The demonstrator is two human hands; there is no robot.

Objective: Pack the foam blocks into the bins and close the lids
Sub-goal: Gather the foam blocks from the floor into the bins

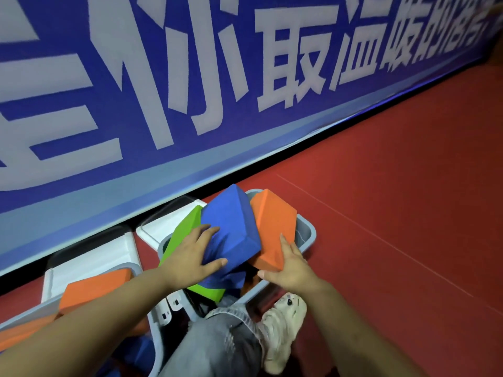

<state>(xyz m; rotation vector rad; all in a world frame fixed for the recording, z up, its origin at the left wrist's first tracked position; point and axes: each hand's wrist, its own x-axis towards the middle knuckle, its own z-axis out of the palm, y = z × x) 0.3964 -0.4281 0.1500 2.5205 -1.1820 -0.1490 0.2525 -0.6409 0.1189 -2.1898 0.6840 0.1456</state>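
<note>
A grey bin (309, 235) stands on the red floor in front of me. Three foam blocks stick out of it, all tilted: a green block (181, 235) on the left, a blue block (231, 227) in the middle, an orange block (272, 227) on the right. My left hand (190, 257) grips the near end of the blue block, thumb under its edge. My right hand (291, 265) presses on the near end of the orange block. The bin's white lid (163, 227) hangs open behind it.
A second grey bin (24, 317) at lower left holds another orange block (92, 292) and blue pieces, its white lid (92, 262) open. A blue banner wall with white lettering (190, 104) runs behind both bins. My knee and shoe (283, 336) touch the near side. Red floor (394, 186) stretches right.
</note>
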